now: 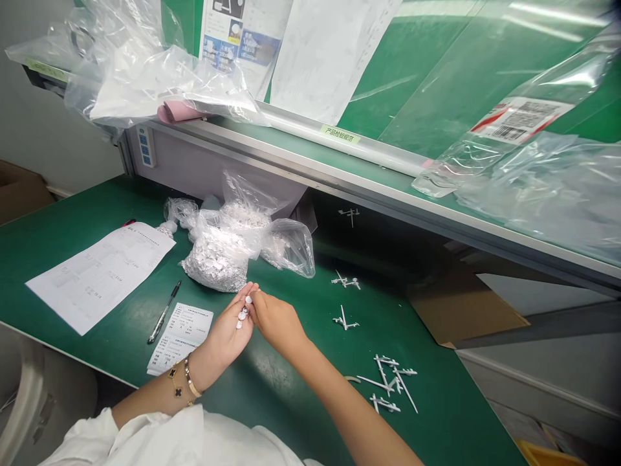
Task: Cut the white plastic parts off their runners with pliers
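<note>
My left hand (227,336) lies palm up over the green work mat (72,213), with several small white plastic pieces (243,312) resting on its fingers. My right hand (274,321) meets it from the right, its fingertips pinching a small white piece (249,299). Behind the hands, a clear plastic bag (218,252) is packed with small white parts. White plastic runner frames (385,382) lie on the mat to the right, apart from both hands. A black pen (165,312) and a printed slip (179,338) lie just left of my left hand.
A printed sheet (99,275) lies at the mat's left. A metal shelf edge (291,165) with a socket strip (145,145) runs above, holding plastic bags and papers. Cardboard (466,307) lies beyond the mat's right edge, and a chair back (26,401) stands at lower left.
</note>
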A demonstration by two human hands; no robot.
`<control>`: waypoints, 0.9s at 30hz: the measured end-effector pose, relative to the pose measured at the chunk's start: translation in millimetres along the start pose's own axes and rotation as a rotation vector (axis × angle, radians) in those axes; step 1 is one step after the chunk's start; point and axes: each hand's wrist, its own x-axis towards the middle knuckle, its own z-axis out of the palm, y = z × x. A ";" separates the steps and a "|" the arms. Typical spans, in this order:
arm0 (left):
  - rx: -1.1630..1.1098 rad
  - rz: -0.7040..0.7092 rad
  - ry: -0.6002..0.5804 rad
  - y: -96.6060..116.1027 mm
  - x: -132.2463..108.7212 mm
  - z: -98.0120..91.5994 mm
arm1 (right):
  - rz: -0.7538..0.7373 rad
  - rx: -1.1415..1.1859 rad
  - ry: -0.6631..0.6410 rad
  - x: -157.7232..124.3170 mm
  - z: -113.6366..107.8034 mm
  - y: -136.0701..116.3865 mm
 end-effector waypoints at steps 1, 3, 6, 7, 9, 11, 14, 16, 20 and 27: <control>0.001 0.002 0.001 -0.3 0.4 -0.1 | -0.009 -0.003 0.009 -0.1 0.9 0.0; -0.008 0.005 0.005 0.3 0.7 1.0 | -0.017 0.016 0.039 -0.6 3.6 0.1; -0.065 -0.006 0.030 3.8 0.4 5.0 | -0.002 0.096 0.126 -2.5 8.5 -0.5; -0.094 -0.012 0.038 5.2 0.4 6.4 | 0.015 0.150 0.156 -2.9 9.1 -0.9; -0.155 -0.022 0.050 7.6 0.2 8.6 | 0.077 0.305 0.201 -2.2 6.4 -0.9; -0.212 -0.022 0.062 9.0 -0.2 9.9 | 0.171 0.497 0.223 3.0 -2.3 1.5; -0.265 -0.027 0.079 9.6 -2.1 10.6 | 0.297 0.778 0.289 22.0 -24.6 12.5; -0.278 -0.037 0.097 10.0 -3.9 10.7 | 0.326 0.998 0.339 40.9 -41.3 24.5; -0.278 -0.064 0.105 12.2 -6.0 8.7 | 0.267 1.406 0.286 81.0 -68.8 52.4; -0.314 -0.058 0.094 16.9 -0.2 -2.8 | 0.263 0.654 0.532 143.0 -102.3 89.2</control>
